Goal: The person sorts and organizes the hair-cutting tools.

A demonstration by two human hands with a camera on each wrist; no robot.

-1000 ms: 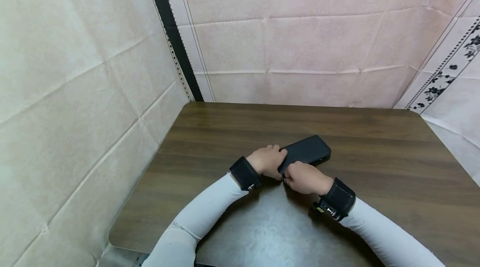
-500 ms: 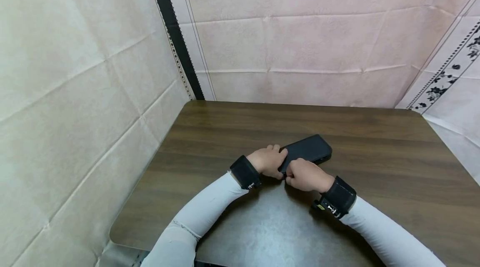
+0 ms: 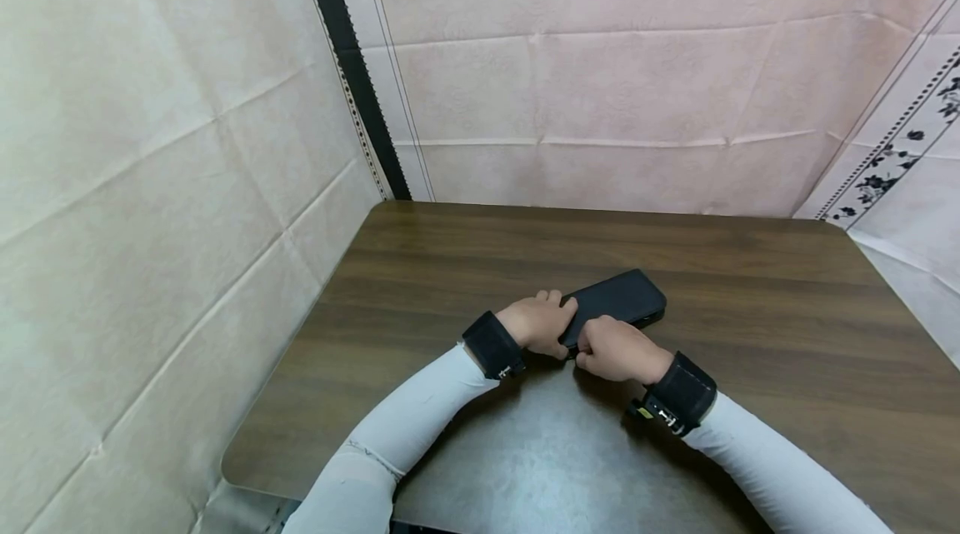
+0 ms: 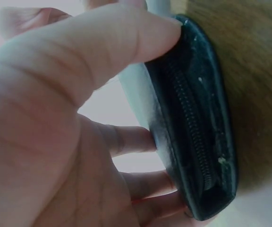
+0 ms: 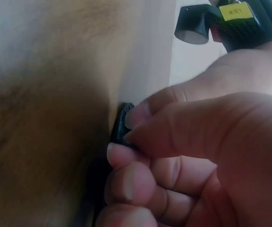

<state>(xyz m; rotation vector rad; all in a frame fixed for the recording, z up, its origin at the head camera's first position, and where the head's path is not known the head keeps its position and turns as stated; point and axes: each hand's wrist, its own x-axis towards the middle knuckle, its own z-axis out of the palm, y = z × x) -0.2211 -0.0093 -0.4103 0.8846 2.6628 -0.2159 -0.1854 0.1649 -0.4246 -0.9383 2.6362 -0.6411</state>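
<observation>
A black zip wallet [image 3: 618, 298] lies slantwise on the table in the head view. My left hand [image 3: 537, 324] grips its left end. The left wrist view shows that end close up, with the thumb [image 4: 145, 35] on one edge, fingertips on the other and a closed zipper [image 4: 195, 135] running between. Just right of it, my right hand [image 3: 618, 351] has its fingers curled at the near-left corner. In the right wrist view its thumb and forefinger pinch a small black part [image 5: 122, 125] of the wallet; whether this is the zipper pull is hidden.
The brown wood-grain table [image 3: 450, 251] reaches well past the wallet on all sides. Pale cloth hangs [image 3: 615, 101] behind it and to the left. Each wrist wears a black band with a camera [image 3: 678, 392].
My right hand has shifted slightly right and away from me along the wallet's near edge. The left hand keeps its grip on the end; the wallet has hardly moved.
</observation>
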